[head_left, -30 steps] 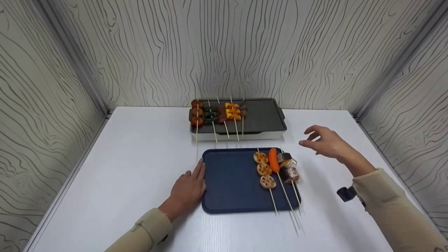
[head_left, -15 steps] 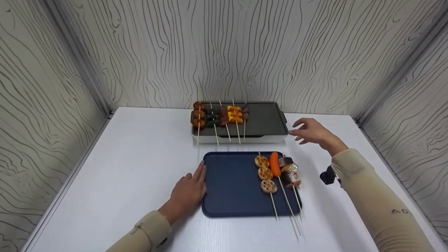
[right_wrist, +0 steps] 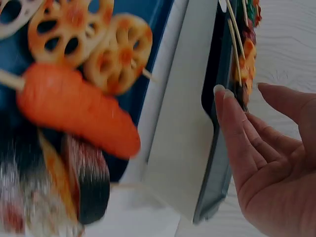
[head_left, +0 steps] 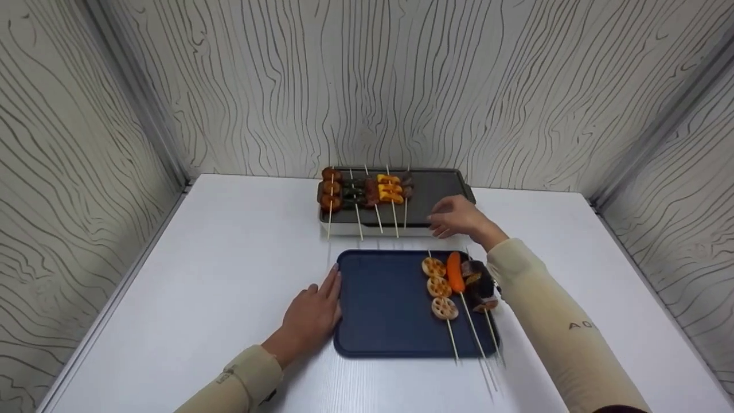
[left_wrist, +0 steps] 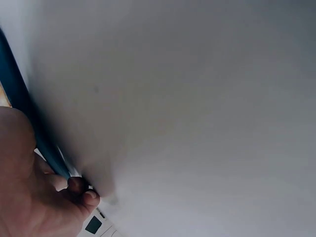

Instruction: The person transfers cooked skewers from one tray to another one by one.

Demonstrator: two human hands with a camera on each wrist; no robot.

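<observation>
Between pale walls [head_left: 390, 86] printed with dark wavy wood-grain lines and joined by grey corner strips [head_left: 129, 103], a white counter [head_left: 241, 241] fills the lower part of the head view. Near its back edge stands a griddle [head_left: 440, 182], dark on top with a whitish side; in front of it lies a navy-blue tray [head_left: 381, 304] with rounded corners.

Five skewers occupy the griddle's left part, their sticks pointing forward: brown round slices [head_left: 331, 188], dark green pieces [head_left: 354, 192], reddish meat [head_left: 371, 192], yellow pieces [head_left: 390, 189] and small dark brown pieces [head_left: 408, 186]. At the tray's right side are three more: a lotus-root skewer [head_left: 439, 287], an orange sausage skewer [head_left: 456, 272] and a dark fish skewer [head_left: 480, 287].

The left hand [head_left: 309, 318] rests with extended fingers along the tray's left edge. The right hand [head_left: 457, 217] is over the front of the griddle, its fingers lightly bent, thumb apart from them, holding nothing; whether it touches the griddle I cannot tell.

From the right wrist one sees the wide gap between thumb and fingers, the scored sausage and the reddish flesh of the fish, which the head view does not make clear. The left wrist view gives mostly counter, with fingertips below the tray's edge.
</observation>
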